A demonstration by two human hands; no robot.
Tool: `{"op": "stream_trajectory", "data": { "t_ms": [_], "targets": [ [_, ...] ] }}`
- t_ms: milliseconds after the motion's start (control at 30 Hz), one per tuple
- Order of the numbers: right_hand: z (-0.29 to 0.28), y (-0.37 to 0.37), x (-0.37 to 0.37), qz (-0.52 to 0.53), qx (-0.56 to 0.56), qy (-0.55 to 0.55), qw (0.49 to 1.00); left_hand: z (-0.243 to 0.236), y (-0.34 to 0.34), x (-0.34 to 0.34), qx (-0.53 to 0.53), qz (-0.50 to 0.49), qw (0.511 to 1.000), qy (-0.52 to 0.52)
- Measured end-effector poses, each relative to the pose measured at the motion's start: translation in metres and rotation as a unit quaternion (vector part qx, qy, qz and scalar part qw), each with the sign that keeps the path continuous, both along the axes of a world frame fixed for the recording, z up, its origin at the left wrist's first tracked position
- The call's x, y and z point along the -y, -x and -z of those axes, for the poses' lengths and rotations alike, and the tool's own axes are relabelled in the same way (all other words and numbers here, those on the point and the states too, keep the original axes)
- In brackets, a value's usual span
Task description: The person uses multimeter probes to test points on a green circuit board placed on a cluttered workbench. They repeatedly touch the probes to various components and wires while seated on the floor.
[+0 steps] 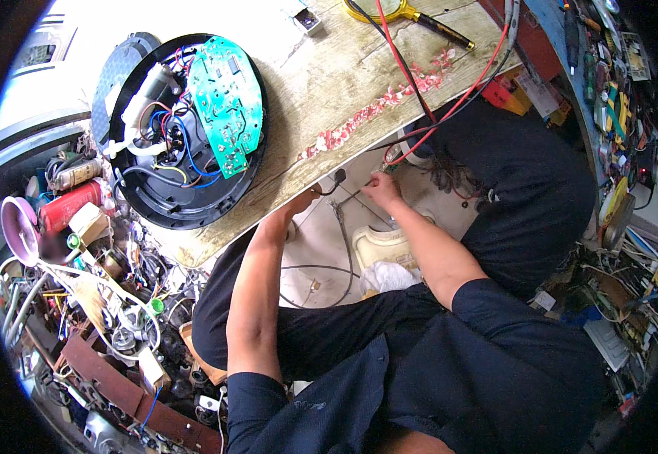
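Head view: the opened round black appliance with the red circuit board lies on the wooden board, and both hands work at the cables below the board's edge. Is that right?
Not quite. In the head view the circuit board in the round black appliance is green, not red. The rest holds: the appliance lies opened on the wooden board, and the left hand and right hand work at the cables below its edge.

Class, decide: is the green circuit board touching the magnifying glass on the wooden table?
Apart. The head view shows the green circuit board inside the open black round appliance, with bare wooden table between it and the magnifying glass.
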State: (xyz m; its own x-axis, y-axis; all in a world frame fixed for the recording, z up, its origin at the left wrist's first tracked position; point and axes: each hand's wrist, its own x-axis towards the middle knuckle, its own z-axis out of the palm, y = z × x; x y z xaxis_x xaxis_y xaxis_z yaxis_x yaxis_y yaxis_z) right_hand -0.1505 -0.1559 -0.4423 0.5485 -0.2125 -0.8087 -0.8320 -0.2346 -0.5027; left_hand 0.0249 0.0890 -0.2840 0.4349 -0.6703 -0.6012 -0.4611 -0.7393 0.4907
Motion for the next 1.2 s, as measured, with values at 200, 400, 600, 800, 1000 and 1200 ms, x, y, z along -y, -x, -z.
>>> {"op": "stream_trajectory", "data": {
  "t_ms": [200,400,600,800,1000,1200],
  "targets": [
    [-0.055,-0.022,-0.04,-0.112,0.211,0.005,0.971,-0.004,0.015,0.012,0.048,0.045,0.998,0.023],
    [-0.098,-0.032,-0.038,-0.305,0.139,0.067,0.94,-0.006,0.034,0.022,0.16,0.086,0.982,-0.046],
    [-0.104,-0.02,-0.021,-0.254,0.09,0.181,0.946,-0.082,0.041,0.039,0.131,0.079,0.988,-0.023],
    [-0.095,-0.021,-0.02,-0.3,0.137,0.18,0.927,-0.166,0.056,0.019,0.088,0.062,0.994,-0.036],
    [-0.104,-0.004,-0.034,-0.363,0.146,0.108,0.914,-0.195,0.072,-0.018,0.047,0.04,0.994,-0.088],
    [-0.16,-0.004,-0.051,-0.426,0.101,0.027,0.899,-0.166,0.094,0.003,0.068,0.047,0.996,-0.041]
  ]
}}
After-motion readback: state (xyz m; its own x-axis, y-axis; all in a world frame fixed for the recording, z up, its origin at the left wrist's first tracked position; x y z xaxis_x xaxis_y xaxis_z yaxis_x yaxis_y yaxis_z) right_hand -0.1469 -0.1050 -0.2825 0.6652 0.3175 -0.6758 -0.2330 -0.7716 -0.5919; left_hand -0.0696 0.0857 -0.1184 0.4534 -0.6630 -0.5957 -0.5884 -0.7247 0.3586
